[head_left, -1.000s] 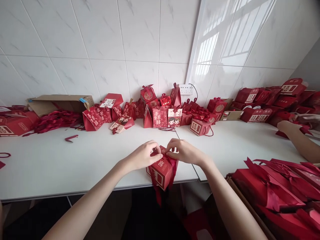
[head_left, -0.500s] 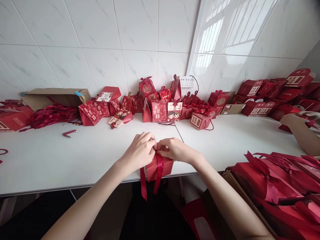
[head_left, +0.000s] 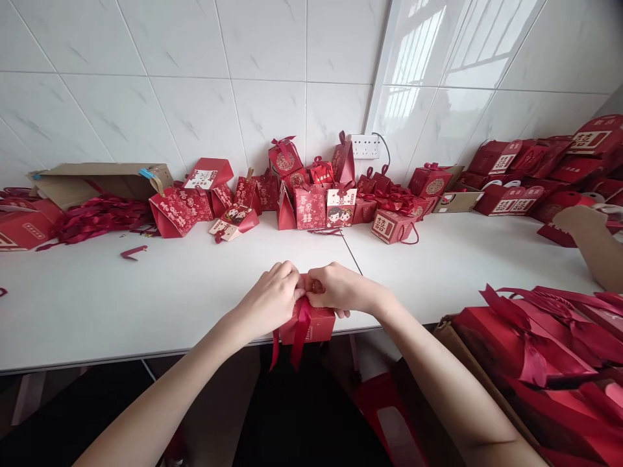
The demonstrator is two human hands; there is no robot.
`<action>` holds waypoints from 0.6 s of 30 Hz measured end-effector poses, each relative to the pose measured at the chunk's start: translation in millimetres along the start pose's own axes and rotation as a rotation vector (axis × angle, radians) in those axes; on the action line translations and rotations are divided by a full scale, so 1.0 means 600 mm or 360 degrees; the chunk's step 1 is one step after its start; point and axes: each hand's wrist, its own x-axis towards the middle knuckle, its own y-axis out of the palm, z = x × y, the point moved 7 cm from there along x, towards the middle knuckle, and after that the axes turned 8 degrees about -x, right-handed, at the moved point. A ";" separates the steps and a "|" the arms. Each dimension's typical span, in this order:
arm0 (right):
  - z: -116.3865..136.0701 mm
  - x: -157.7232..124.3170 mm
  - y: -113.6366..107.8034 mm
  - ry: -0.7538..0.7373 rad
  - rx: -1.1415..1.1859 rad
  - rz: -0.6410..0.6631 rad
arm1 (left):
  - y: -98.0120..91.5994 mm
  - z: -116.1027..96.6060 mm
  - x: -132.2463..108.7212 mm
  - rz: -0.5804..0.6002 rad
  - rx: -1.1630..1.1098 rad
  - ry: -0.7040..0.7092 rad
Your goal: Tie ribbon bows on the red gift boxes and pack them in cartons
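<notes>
A small red gift box (head_left: 316, 325) sits at the near edge of the white table (head_left: 146, 298), right in front of me. A dark red ribbon (head_left: 299, 327) crosses its top and two ends hang down over its front. My left hand (head_left: 272, 297) and my right hand (head_left: 341, 288) meet on top of the box, fingers curled and pinched on the ribbon where it crosses. The box top is hidden under my fingers.
Several red gift boxes (head_left: 311, 194) stand along the tiled wall, with a flattened cardboard box (head_left: 92, 181) and loose ribbons (head_left: 102, 217) at the left. A carton of ribboned red boxes (head_left: 540, 350) is at my near right. Another person's arm (head_left: 594, 243) reaches in at far right.
The box has turned so that its printed side no longer faces me, and it now sits lower against the table edge. My hands have closed together on the ribbon on top.
</notes>
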 end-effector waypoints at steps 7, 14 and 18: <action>-0.004 -0.008 -0.003 -0.0115 0.0181 -0.0126 | 0.000 0.005 -0.010 -0.0239 -0.0176 0.0053; -0.008 -0.023 -0.007 -0.0110 0.0091 -0.0316 | -0.006 0.000 -0.014 -0.0340 -0.0162 0.0157; 0.002 -0.026 -0.005 -0.0123 -0.0039 -0.0396 | -0.006 0.002 -0.014 -0.0301 -0.0162 0.0145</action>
